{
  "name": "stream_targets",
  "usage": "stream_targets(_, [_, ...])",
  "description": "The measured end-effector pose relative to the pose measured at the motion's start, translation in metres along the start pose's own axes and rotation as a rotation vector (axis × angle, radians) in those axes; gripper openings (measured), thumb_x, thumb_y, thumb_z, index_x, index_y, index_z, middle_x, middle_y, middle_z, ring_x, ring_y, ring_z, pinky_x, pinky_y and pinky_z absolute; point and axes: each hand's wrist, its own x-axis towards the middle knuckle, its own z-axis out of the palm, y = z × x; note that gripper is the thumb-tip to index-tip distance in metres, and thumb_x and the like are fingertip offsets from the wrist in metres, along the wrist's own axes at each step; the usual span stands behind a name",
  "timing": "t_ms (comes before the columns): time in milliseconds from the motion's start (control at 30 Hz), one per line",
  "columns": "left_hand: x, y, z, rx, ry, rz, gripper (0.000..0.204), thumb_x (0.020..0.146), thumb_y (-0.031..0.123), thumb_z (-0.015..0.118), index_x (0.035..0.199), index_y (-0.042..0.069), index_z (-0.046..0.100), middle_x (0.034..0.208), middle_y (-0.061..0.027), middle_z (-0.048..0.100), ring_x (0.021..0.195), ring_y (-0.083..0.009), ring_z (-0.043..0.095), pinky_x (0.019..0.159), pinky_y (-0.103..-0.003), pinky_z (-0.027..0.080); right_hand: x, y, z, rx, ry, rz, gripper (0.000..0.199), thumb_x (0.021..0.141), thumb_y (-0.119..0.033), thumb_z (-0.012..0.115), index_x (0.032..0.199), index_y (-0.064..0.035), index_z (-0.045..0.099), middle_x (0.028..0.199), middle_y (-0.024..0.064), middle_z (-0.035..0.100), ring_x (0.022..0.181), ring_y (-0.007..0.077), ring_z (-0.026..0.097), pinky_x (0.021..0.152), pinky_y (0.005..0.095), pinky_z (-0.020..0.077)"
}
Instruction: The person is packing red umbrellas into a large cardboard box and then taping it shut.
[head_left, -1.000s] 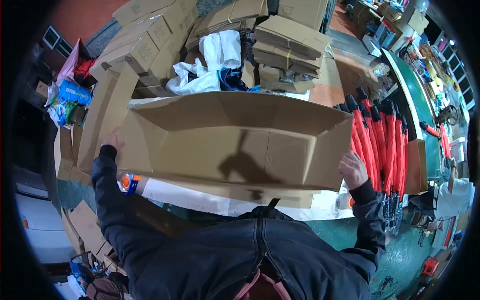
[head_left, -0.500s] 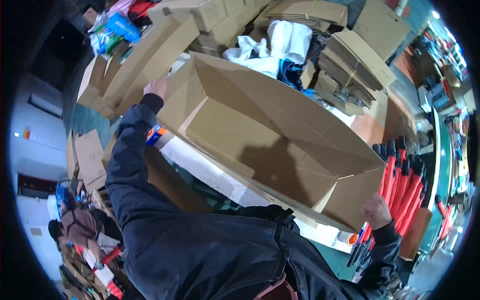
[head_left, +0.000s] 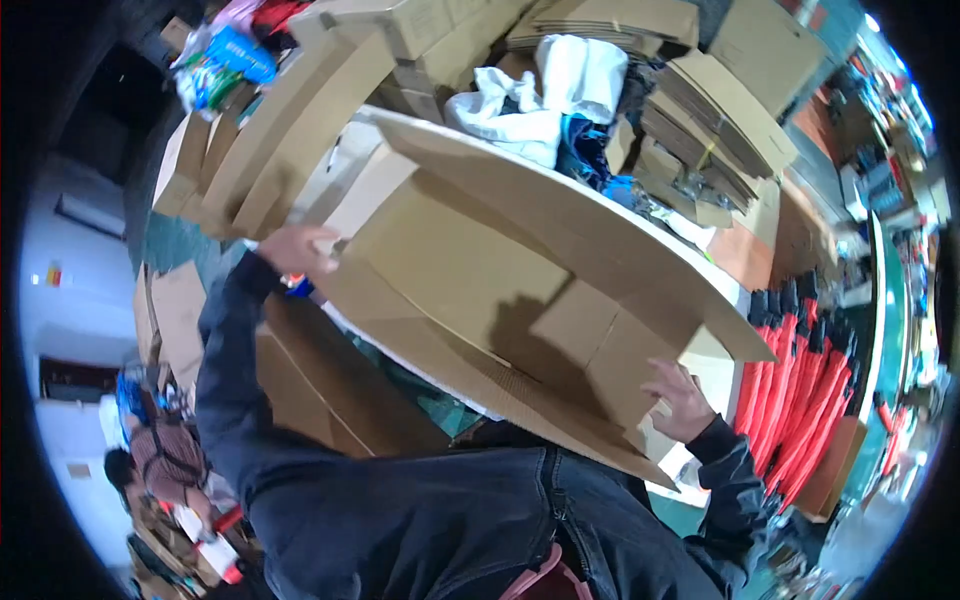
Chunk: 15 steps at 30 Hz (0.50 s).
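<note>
A long brown cardboard box (head_left: 470, 262) lies open in front of me, its long side flaps (head_left: 590, 235) spread outward. My left hand (head_left: 302, 250) is at the box's left end, fingers apart and holding nothing. At the right end my right hand (head_left: 682, 402) has its fingers spread beside the end panel; whether it touches the cardboard I cannot tell. Just below my left hand, a blue and orange tape roll (head_left: 298, 286) is mostly hidden. The box rests on a white tabletop (head_left: 345, 170).
Red bundles with black ends (head_left: 795, 375) stand at the right. Behind the box are white bags (head_left: 580, 80) and stacked flat cardboard (head_left: 715, 120). Folded cartons (head_left: 300, 130) stand at the left. Another person (head_left: 165, 460) bends over at the lower left.
Both hands have let go of the box's ends; the left has come nearer me and the right inward. The box sits lower, its flaps splayed wider. The tape roll at right is out of sight.
</note>
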Motion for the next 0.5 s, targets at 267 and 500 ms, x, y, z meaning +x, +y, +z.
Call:
stream_targets(267, [0.005, -0.008, 0.027, 0.569, 0.425, 0.29, 0.029, 0.086, 0.041, 0.054, 0.087, 0.017, 0.071, 0.086, -0.0079, 0.069, 0.09, -0.0281, 0.061, 0.087, -0.049, 0.04, -0.018, 0.018, 0.011, 1.114, -0.259, 0.103, 0.051, 0.082, -0.031, 0.069, 0.127, -0.0116, 0.054, 0.138, 0.0152, 0.044, 0.127, 0.0231, 0.042, 0.105, 0.0361, 0.0334])
stream_targets(500, [0.099, 0.011, 0.073, 0.326, 0.208, 0.009, 0.042, 0.09, 0.041, 0.044, 0.077, 0.01, 0.069, 0.077, -0.0115, 0.068, 0.074, -0.0333, 0.063, 0.076, -0.041, 0.047, -0.009, -0.059, 0.005, 0.007, -0.606, 0.338, 0.055, 0.086, -0.048, 0.061, 0.122, -0.0071, 0.054, 0.113, 0.0203, 0.062, 0.105, 0.0366, 0.059, 0.093, 0.0431, 0.0453])
